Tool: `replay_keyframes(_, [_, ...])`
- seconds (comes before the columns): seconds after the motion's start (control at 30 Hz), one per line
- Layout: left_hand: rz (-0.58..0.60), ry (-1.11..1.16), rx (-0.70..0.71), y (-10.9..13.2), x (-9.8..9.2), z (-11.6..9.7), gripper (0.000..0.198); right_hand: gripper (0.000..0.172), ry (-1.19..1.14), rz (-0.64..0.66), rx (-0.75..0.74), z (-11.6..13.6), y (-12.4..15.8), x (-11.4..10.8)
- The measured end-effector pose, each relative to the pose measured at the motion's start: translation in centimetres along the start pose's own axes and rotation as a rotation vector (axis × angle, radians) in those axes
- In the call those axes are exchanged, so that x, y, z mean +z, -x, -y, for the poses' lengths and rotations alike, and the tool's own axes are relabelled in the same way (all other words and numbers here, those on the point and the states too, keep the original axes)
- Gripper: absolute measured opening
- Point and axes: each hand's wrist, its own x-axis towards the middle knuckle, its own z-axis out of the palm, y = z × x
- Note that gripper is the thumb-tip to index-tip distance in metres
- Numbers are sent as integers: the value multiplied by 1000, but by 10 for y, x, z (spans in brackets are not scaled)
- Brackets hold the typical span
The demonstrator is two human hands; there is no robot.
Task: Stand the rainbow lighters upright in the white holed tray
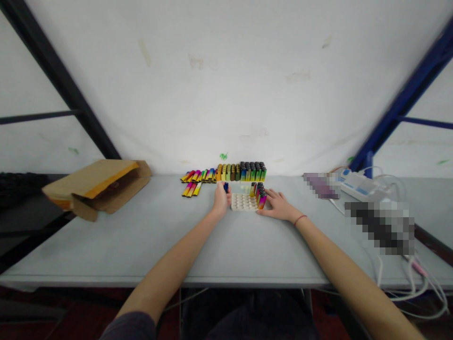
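Left hand: my left hand was curled shut around a blue lighter, which stood upright out of my fist, just left of the tray.
Right hand: my right hand lay flat on the counter with the fingers spread, the fingertips at the tray's right edge. I could not tell whether they touched it.
Tray: the white tray with round holes sat between my two hands, its left part unfilled.
Standing lighters: a small cluster of coloured lighters stood in the tray's right side, beside my right fingers.
Back row: a long row of lighters ran along the wall – upright on the right, lying down on the left.
Loose ones: a few loose lighters lay flat just in front of that row's left end.
Far left: an open cardboard box lay on its side, well apart from my hands.
Far right: a white device and loose cables – near the counter's edge.
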Motion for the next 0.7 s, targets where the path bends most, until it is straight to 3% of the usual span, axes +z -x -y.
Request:
replay_keyframes(0.13, [12, 14, -43, 0, 0, 0, 53, 93, 0, -2, 7, 0, 0, 0])
replay_keyframes(0.57, [48, 10, -49, -1, -3, -1, 44, 92, -3, 2, 3, 0, 0, 0])
replay_keyframes(0.7, [127, 46, -97, -4, -5, 1, 45, 94, -5, -8, -5, 0, 0, 1])
